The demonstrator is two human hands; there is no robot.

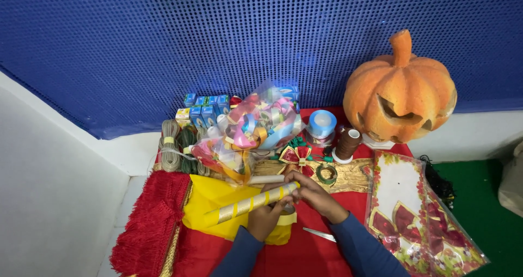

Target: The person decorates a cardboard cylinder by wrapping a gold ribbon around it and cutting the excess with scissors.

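Gripping striped stick (256, 202) | left hand (263, 219) beneath | right hand (311, 192) pinching tip

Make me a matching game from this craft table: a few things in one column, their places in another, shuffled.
Things:
1. carved orange pumpkin
2. gold-striped paper tube
3. red fringed trim
4. spool of pale blue ribbon

Places:
A. held in both hands
B. far right, against the blue wall
C. left edge of the table
D. middle back, left of the pumpkin

Pairs: 1-B, 2-A, 3-C, 4-D
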